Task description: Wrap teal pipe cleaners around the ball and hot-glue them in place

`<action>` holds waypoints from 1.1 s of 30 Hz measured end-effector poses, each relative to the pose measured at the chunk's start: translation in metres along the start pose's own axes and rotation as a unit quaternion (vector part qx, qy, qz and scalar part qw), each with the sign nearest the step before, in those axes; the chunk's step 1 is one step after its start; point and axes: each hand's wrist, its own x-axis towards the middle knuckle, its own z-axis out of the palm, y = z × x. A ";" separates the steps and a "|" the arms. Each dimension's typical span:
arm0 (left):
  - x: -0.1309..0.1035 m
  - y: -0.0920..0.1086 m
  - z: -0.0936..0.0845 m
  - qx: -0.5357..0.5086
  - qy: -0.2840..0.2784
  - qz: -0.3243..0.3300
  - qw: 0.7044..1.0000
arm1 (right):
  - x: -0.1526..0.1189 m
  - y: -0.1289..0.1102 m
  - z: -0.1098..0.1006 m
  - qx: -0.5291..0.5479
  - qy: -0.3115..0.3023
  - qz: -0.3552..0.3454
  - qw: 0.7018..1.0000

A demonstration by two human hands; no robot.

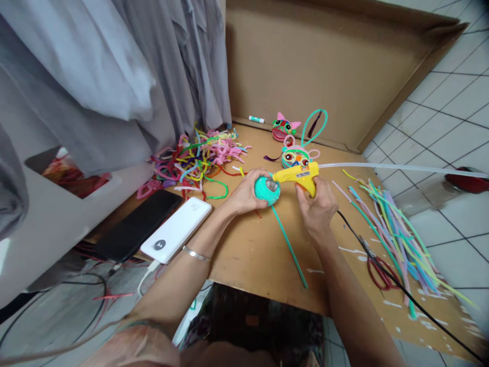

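head view — hands (pixel 249 192) nearly meet, right wrist below glue gun (pixel 297 176)

Bright daylight, soft shadows, warped edges

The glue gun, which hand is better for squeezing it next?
Probably the right hand: it grips the glue gun by its handle, nozzle near the ball. The left hand is busy holding the ball.

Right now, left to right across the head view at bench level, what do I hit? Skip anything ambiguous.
Black flat device → white power bank → left hand → teal ball → yellow glue gun → right hand → pastel pipe-cleaner bundle.
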 end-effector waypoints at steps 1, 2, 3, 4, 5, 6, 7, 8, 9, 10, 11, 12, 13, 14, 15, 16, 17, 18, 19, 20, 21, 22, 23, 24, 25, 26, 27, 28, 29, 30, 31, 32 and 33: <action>0.000 0.000 0.000 -0.001 -0.001 0.000 1.000 | 0.000 0.000 -0.001 0.002 -0.004 0.002 1.000; 0.000 0.000 0.000 -0.003 -0.002 0.000 1.000 | 0.001 0.001 -0.001 0.004 -0.007 0.003 1.000; 0.000 0.000 0.000 -0.004 -0.002 0.000 1.000 | 0.001 0.001 -0.002 0.004 -0.009 0.002 1.000; 0.000 0.000 0.000 -0.004 -0.003 0.000 1.000 | 0.002 0.002 -0.002 0.004 -0.009 0.001 1.000; 0.000 0.000 -0.001 -0.004 -0.004 0.000 1.000 | 0.002 0.002 -0.003 0.004 -0.010 0.000 1.000; 0.000 0.000 -0.001 -0.003 -0.005 0.000 1.000 | 0.003 0.002 -0.004 0.005 -0.011 0.001 1.000; 0.000 0.000 -0.001 -0.002 -0.007 0.001 1.000 | 0.003 0.002 -0.004 0.006 -0.012 0.002 1.000; 0.000 0.000 -0.001 -0.002 -0.007 0.002 1.000 | 0.003 0.003 -0.005 0.005 -0.015 0.004 1.000; 0.000 0.000 -0.001 -0.003 -0.008 0.002 1.000 | 0.004 0.002 -0.005 0.005 -0.017 0.006 1.000; 0.000 -0.001 -0.001 -0.004 -0.008 0.001 1.000 | 0.004 0.002 -0.006 0.003 -0.016 0.006 1.000; 0.000 -0.001 -0.001 -0.005 -0.008 0.000 1.000 | 0.004 0.002 -0.006 0.001 -0.015 0.004 1.000; 0.001 -0.001 -0.001 -0.006 -0.009 -0.003 1.000 | 0.004 0.002 -0.007 0.000 -0.011 0.002 1.000; 0.001 -0.001 0.000 -0.006 -0.010 -0.005 1.000 | 0.005 0.002 -0.007 -0.001 -0.007 -0.001 1.000; 0.001 -0.001 0.000 -0.007 -0.011 -0.006 1.000 | 0.005 0.003 -0.007 0.000 -0.003 -0.003 1.000; 0.001 -0.001 0.000 -0.006 -0.012 -0.006 1.000 | 0.005 0.003 -0.008 0.002 -0.001 -0.005 1.000; 0.001 -0.001 0.000 -0.006 -0.013 -0.005 1.000 | 0.005 0.003 -0.008 0.006 -0.003 -0.005 1.000; 0.001 0.000 0.000 -0.004 -0.013 -0.003 1.000 | 0.005 0.004 -0.008 0.010 -0.006 -0.003 1.000; 0.001 0.000 0.000 -0.002 -0.013 -0.001 1.000 | 0.005 0.004 -0.008 0.014 -0.011 0.001 1.000; 0.001 0.000 0.000 0.000 -0.012 0.000 1.000 | 0.005 0.004 -0.008 0.017 -0.017 0.008 1.000; 0.001 0.001 -0.001 0.003 -0.013 0.000 1.000 | 0.005 0.004 -0.008 0.018 -0.021 0.016 0.999; 0.000 0.001 -0.001 0.005 -0.013 0.000 1.000 | 0.005 0.004 -0.008 0.018 -0.023 0.023 0.999; 0.000 0.001 -0.001 0.008 -0.013 0.000 1.000 | 0.004 0.004 -0.007 0.016 -0.024 0.028 0.999; 0.000 0.002 -0.001 0.010 -0.013 0.000 1.000 | 0.004 0.004 -0.007 0.014 -0.024 0.030 0.999; 0.000 0.002 -0.001 0.013 -0.014 0.002 1.000 | 0.004 0.003 -0.007 0.012 -0.024 0.030 0.999; 0.000 0.003 -0.001 0.016 -0.015 0.003 1.000 | 0.004 0.003 -0.007 0.010 -0.023 0.029 0.999; 0.000 0.003 -0.001 0.019 -0.016 0.004 1.000 | 0.004 0.003 -0.006 0.008 -0.022 0.028 0.999; 0.000 0.004 -0.001 0.021 -0.016 0.005 1.000 | 0.004 0.002 -0.007 0.007 -0.020 0.027 0.999; 0.000 0.004 -0.001 0.021 -0.017 0.004 1.000 | 0.004 0.002 -0.007 0.006 -0.020 0.027 0.999; 0.000 0.004 -0.001 0.021 -0.018 0.003 1.000 | 0.004 0.002 -0.007 0.005 -0.020 0.027 0.999; 0.000 0.004 -0.001 0.020 -0.019 0.002 1.000 | 0.005 0.002 -0.007 0.006 -0.020 0.026 0.999; 0.000 0.005 -0.001 0.018 -0.020 0.001 1.000 | 0.005 0.002 -0.008 0.007 -0.020 0.024 0.999; 0.000 0.004 -0.001 0.018 -0.020 -0.001 1.000 | 0.005 0.002 -0.008 0.010 -0.020 0.021 1.000; 0.000 0.004 -0.001 0.017 -0.021 -0.001 1.000 | 0.006 0.003 -0.008 0.014 -0.019 0.018 1.000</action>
